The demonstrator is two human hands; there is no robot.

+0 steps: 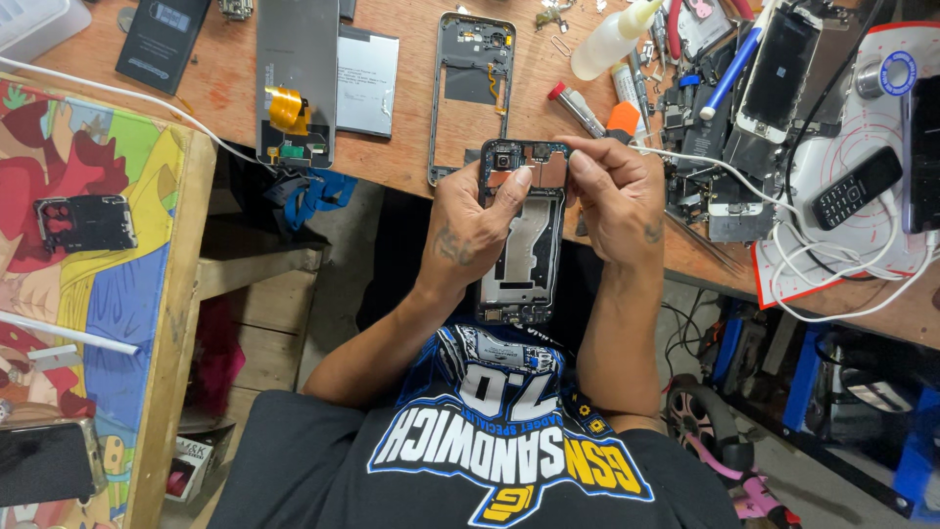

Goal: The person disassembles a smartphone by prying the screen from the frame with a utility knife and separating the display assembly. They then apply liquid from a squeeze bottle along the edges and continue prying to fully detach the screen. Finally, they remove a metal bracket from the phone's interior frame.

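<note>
I hold the opened phone frame [524, 240] above my lap — long axis running away from me, camera end toward the workbench [411, 137]. My left hand [470, 230] grips its side; right hand [617, 201] pinches its top corner.

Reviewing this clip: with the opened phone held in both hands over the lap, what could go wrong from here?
The opened phone body is held off the bench edge by the left hand and right hand, so a slip would likely drop it to the floor. Fingertips pressing near the exposed circuit board might strain small parts. The white cable beside the right hand may snag.
</note>
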